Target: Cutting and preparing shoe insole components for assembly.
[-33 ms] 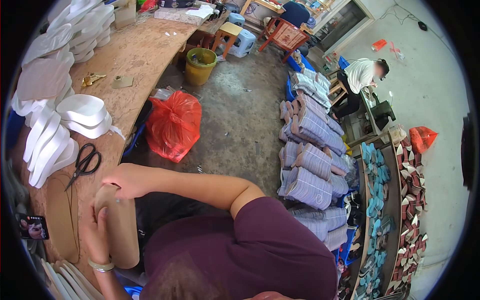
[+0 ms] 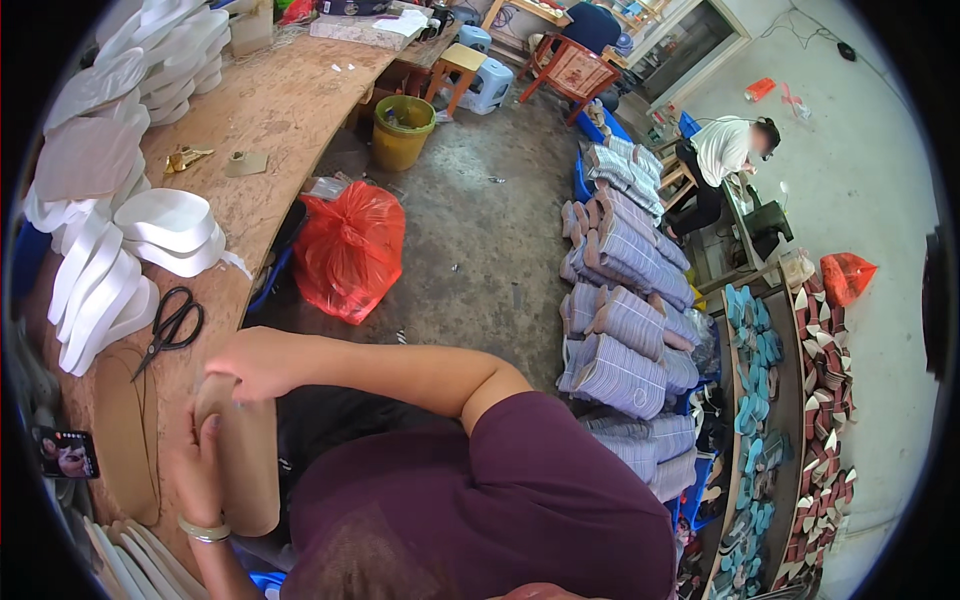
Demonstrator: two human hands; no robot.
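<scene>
A tan shoe sole piece point(image 2: 250, 470) is held upright between my two hands near the bench's edge. My right hand point(image 2: 255, 362) reaches across from the right and pinches its far end with closed fingers. Along its left side, my left hand point(image 2: 198, 465), with a bracelet at the wrist, wraps round the piece, thumb against its face. Left of that hand, another tan sole piece point(image 2: 122, 450) lies flat on the bench with thin dark cord beside it. Black-handled scissors point(image 2: 170, 325) rest just beyond my hands.
White soles point(image 2: 100, 290) are stacked along the wooden bench point(image 2: 270, 130). A phone point(image 2: 65, 453) stands at the left edge. On the floor are a red plastic bag point(image 2: 352, 255) and a yellow bucket point(image 2: 402, 135). Striped fabric bundles point(image 2: 620, 370) and shoe racks point(image 2: 785, 400) line the right; a person point(image 2: 718, 155) sits beyond.
</scene>
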